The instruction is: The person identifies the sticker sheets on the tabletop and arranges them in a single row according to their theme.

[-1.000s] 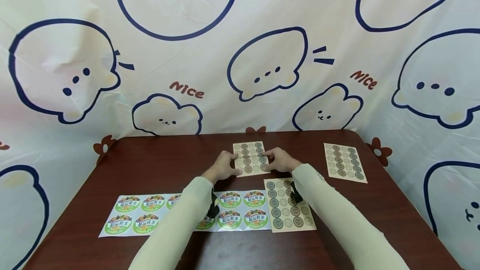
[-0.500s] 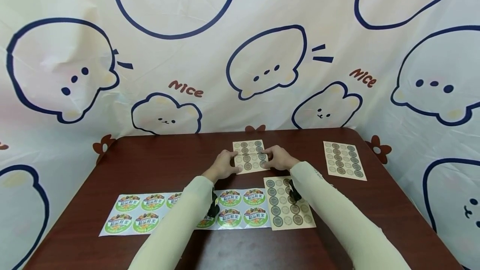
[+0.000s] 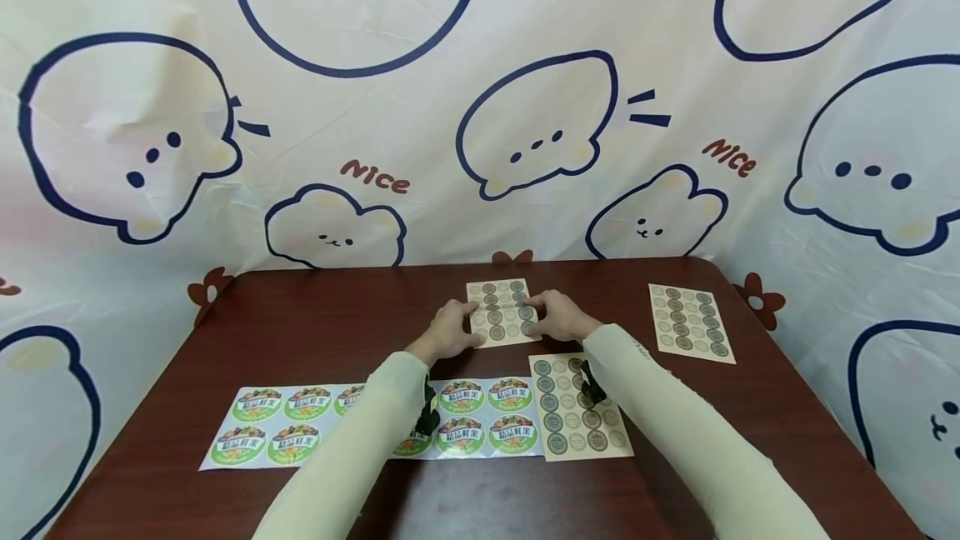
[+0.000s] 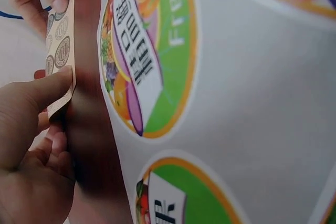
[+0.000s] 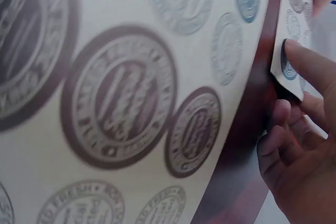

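Near the far side of the table, a cream sheet of round stickers (image 3: 502,319) is held between both hands. My left hand (image 3: 448,330) pinches its left edge, thumb on the printed face and fingers behind, as the left wrist view shows. Its right edge is pinched by my right hand (image 3: 561,317) in the same way; in the right wrist view the thumb (image 5: 310,64) presses on a dark round sticker. A crosswise bend runs over the sheet's middle, and its near edge is lifted off the table.
Below the forearms lie a white sheet of fruit-label stickers (image 3: 486,415) and, overlapping its right end, another cream sticker sheet (image 3: 566,423). A third cream sheet (image 3: 692,323) lies at the right of the dark brown table (image 3: 337,307). A printed curtain (image 3: 435,123) hangs behind.
The held sheet lay straighter one second ago; a bend now crosses its middle. Both hands stay in nearly the same place, and the other sheets have not moved.
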Demonstrator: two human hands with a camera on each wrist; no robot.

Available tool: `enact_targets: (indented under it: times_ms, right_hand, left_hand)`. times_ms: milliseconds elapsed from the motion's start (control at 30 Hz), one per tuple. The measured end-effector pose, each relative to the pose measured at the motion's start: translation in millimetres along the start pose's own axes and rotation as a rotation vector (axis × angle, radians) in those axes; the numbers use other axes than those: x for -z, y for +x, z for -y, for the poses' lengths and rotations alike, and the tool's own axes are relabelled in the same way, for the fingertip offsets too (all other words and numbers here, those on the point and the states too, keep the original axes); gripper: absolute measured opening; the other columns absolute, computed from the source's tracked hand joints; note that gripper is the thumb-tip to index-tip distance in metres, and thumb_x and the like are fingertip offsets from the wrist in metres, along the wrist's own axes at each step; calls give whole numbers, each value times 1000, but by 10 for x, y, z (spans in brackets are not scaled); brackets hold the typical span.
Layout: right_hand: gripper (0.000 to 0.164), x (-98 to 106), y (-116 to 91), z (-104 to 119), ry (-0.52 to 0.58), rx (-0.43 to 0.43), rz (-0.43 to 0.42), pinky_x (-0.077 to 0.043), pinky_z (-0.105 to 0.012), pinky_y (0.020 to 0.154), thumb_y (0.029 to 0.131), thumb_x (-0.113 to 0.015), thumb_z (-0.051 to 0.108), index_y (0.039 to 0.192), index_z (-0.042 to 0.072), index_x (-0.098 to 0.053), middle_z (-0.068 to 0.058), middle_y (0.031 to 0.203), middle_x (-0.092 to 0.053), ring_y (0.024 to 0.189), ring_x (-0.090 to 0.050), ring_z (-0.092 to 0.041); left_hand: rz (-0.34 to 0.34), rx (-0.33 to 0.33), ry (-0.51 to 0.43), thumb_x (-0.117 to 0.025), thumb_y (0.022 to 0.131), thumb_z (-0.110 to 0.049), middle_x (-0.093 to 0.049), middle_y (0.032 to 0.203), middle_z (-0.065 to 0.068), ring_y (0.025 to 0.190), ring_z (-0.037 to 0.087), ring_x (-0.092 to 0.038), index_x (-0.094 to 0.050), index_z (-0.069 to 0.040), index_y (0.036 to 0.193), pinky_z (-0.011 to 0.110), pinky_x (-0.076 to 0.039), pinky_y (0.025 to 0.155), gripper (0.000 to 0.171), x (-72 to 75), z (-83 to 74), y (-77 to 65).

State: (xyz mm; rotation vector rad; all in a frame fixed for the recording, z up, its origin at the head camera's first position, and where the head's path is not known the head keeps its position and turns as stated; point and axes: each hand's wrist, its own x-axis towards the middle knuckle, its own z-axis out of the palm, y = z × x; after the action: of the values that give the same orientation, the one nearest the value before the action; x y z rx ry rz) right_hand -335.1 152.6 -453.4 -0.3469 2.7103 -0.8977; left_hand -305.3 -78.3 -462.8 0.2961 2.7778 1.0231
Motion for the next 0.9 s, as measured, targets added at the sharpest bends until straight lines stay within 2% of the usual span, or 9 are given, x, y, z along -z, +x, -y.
enact_targets:
  times_ms: [233,467,600,733,900]
  right_hand:
    - [56,10,-40,52,54,0,-28,-51,-40,98,93,-73,15,145,5,-54,-14,131,-65,108,-63,-23]
    - [52,96,-113,91,73,62,-53,-51,-38,92,95,-70,11,144,2,-55,-18,140,-61,108,-66,-24]
    - [52,162,-163,110,69,65,-70,-51,-41,97,95,-69,12,145,4,-55,-17,144,-58,117,-63,-27]
    - [51,207,-210,113,53,68,-91,-48,-47,106,95,-70,14,143,5,-56,-17,147,-56,131,-56,-32]
    - [52,257,-313,107,32,89,-105,-45,-51,109,94,-72,15,143,4,-57,-17,147,-56,136,-52,-33]
  left_hand:
    - [-19,-3,-24,-81,86,-14,-53,134,17,105,23,-52,-47,-2,150,39,-46,99,73,16,-10,9]
    - [-53,-22,-88,-78,88,-11,-55,130,16,99,21,-54,-49,-2,148,34,-47,85,68,56,-84,-41]
    - [-82,-30,-121,-76,89,-10,-55,125,15,94,21,-55,-50,-3,148,31,-46,77,64,82,-158,-87]
    - [-106,-50,-93,-75,90,-12,-57,121,14,90,20,-53,-51,-5,147,30,-44,73,62,71,-210,-132]
    - [-126,-67,-47,-75,91,-16,-58,115,12,90,18,-52,-53,-9,147,30,-44,74,60,37,-271,-203]
